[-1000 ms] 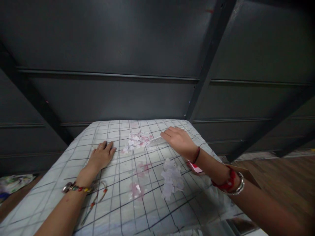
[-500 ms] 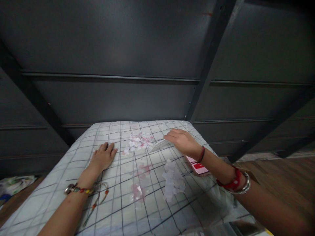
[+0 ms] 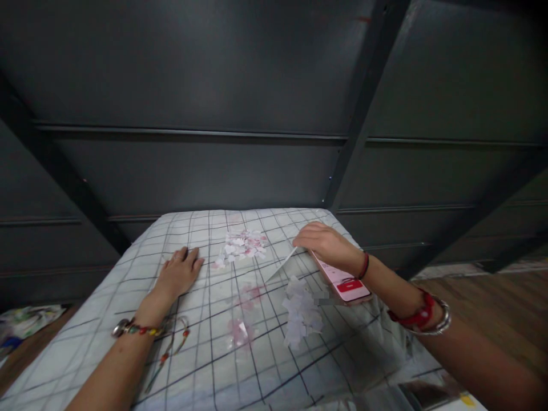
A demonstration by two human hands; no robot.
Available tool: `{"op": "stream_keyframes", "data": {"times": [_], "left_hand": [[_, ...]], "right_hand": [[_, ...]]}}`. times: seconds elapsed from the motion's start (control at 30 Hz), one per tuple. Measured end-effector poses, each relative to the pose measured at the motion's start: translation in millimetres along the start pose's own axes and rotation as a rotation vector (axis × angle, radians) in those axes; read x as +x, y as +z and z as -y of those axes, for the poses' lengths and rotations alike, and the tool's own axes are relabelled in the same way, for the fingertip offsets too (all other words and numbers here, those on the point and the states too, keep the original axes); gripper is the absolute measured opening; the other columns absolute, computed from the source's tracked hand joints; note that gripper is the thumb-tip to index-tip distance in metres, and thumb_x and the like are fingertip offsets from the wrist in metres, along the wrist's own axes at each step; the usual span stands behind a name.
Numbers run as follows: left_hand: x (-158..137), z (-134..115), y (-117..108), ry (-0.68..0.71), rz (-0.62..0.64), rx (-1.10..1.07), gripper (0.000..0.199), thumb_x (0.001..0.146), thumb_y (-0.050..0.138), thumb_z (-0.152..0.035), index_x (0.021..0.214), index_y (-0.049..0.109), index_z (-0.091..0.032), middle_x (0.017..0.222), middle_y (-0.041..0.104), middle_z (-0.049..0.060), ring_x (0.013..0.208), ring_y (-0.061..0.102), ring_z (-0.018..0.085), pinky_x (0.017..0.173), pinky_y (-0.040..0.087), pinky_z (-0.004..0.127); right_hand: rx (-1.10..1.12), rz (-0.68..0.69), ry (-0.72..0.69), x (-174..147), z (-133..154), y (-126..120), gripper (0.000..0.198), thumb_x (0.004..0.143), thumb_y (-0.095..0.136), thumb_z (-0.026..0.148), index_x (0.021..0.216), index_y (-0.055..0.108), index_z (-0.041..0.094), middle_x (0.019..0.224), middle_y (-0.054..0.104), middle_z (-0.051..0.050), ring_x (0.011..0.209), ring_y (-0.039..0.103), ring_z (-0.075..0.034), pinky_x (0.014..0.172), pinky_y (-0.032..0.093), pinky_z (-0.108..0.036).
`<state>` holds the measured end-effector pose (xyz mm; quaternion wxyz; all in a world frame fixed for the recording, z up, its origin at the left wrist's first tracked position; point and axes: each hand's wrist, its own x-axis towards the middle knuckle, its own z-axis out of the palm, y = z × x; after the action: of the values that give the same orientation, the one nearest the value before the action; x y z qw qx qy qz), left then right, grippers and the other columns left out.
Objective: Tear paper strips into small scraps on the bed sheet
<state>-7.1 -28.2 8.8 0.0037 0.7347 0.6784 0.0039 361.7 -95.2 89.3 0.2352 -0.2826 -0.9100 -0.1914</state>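
My right hand [image 3: 327, 245] pinches the edge of a thin white card or sheet [image 3: 282, 265], which slants down toward the table. Left of that sheet lies a pile of small white and pinkish paper pieces [image 3: 245, 245]. A second heap of plain white pieces [image 3: 302, 313] is nearer me. Between them sit clear plastic bags with pink bits [image 3: 240, 332]. Flat on the cloth, fingers spread, my left hand [image 3: 178, 273] holds nothing. Partly beneath my right wrist is a phone [image 3: 345, 282] with a pink and red screen.
A white checked cloth [image 3: 194, 354] covers the table. Dark metal panels [image 3: 205, 171] stand right behind its far edge. At the bottom right lies a dark, shiny flat item [image 3: 428, 394]. Wooden floor [image 3: 483, 291] shows on the right.
My right hand has shifted slightly right and toward me, and the sheet in it has turned to a steeper slant. More of the phone shows. My left hand stays put.
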Motion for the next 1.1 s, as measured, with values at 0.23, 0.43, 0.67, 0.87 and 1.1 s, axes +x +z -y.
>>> {"op": "stream_keyframes", "data": {"times": [0.23, 0.43, 0.67, 0.87, 1.1], "left_hand": [[-1, -1, -1, 0.007, 0.009, 0.002, 0.056, 0.101, 0.023, -0.039, 0.148, 0.038, -0.013, 0.155, 0.036, 0.022, 0.143, 0.036, 0.034, 0.110, 0.037, 0.053], [1, 2, 4, 0.013, -0.034, 0.002, 0.055, 0.101, 0.025, -0.039, 0.146, 0.041, -0.014, 0.154, 0.039, 0.021, 0.141, 0.038, 0.033, 0.110, 0.038, 0.052], [2, 3, 5, 0.012, -0.039, -0.009, 0.054, 0.100, 0.026, -0.038, 0.146, 0.042, -0.013, 0.154, 0.038, 0.022, 0.141, 0.038, 0.033, 0.110, 0.037, 0.053], [0, 0, 2, -0.012, -0.008, -0.016, 0.056, 0.100, 0.025, -0.039, 0.148, 0.040, -0.015, 0.156, 0.036, 0.021, 0.142, 0.036, 0.034, 0.111, 0.036, 0.055], [0, 2, 4, -0.007, -0.026, -0.022, 0.056, 0.100, 0.023, -0.039, 0.147, 0.042, -0.015, 0.155, 0.036, 0.022, 0.142, 0.036, 0.034, 0.111, 0.036, 0.055]], "right_hand": [[0.023, -0.084, -0.021, -13, -1, -24, 0.027, 0.096, 0.042, 0.008, 0.090, 0.066, 0.019, 0.083, 0.070, -0.003, 0.082, 0.062, -0.015, 0.085, 0.048, -0.033], [-0.243, -0.086, 0.043, 11, 2, -6, 0.029, 0.093, 0.041, 0.003, 0.095, 0.067, 0.016, 0.082, 0.069, -0.006, 0.080, 0.058, -0.019, 0.077, 0.044, -0.032], [-0.372, 0.157, 0.225, 24, 14, 7, 0.026, 0.089, 0.046, 0.001, 0.090, 0.067, 0.015, 0.079, 0.066, -0.007, 0.076, 0.053, -0.019, 0.067, 0.036, -0.031], [-0.376, 0.115, 0.162, 21, 20, 2, 0.030, 0.089, 0.044, -0.001, 0.096, 0.068, 0.014, 0.081, 0.067, -0.007, 0.077, 0.053, -0.019, 0.068, 0.036, -0.031], [-0.331, 0.108, 0.131, 27, 25, 5, 0.031, 0.090, 0.042, -0.002, 0.089, 0.068, 0.015, 0.075, 0.065, -0.005, 0.074, 0.051, -0.018, 0.066, 0.036, -0.031]]}}
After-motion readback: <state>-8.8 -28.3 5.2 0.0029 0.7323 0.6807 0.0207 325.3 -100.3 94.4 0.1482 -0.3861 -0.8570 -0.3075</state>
